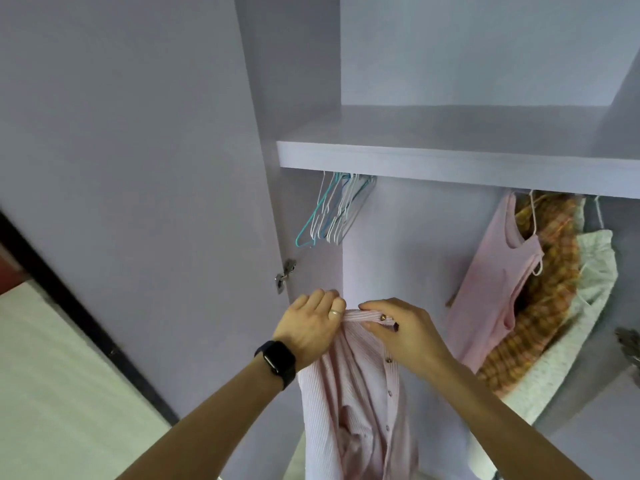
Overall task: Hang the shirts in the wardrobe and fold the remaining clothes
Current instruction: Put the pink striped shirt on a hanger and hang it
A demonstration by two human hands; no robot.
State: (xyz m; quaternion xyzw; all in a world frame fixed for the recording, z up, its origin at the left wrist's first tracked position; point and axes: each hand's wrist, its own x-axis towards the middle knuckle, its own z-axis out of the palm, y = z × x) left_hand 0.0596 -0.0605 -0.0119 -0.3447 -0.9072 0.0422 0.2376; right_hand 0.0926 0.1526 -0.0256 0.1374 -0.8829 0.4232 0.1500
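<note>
Far left: pale floor (52, 375), then a dark strip (86, 323) running diagonally along the base of the open wardrobe door (156, 168), lavender.
Metal hinge (284, 273) on the door's inner edge.
Above it, a bunch of empty hangers (334, 211), teal and white wire, packed together at the left end under the shelf (450, 161). The rail itself is hidden behind the shelf edge.

Left hand (311, 325): black watch (277, 362) on the wrist, ring (335, 312) on one finger. Fingers are curled tight, gripping the left end of the shirt's collar.

Pink striped shirt (356, 393): held up by the collar between both hands, in front of the wardrobe opening, below the hangers and left of the hung clothes. The body hangs straight down out of the frame, button row (388, 360) facing the camera. Not on a hanger yet.

Right hand (405, 334): thumb and fingers pinch the right end of the collar band, just beside the top button. The two hands are close together, with the collar stretched between them.

Right side, hanging under the shelf: pink tank top (485, 296) on a white hanger, touching an orange plaid garment (540, 289) behind it, then a white dotted garment (595, 271) furthest right.
Second hinge (628, 344) at the right edge, partly cut off.
</note>
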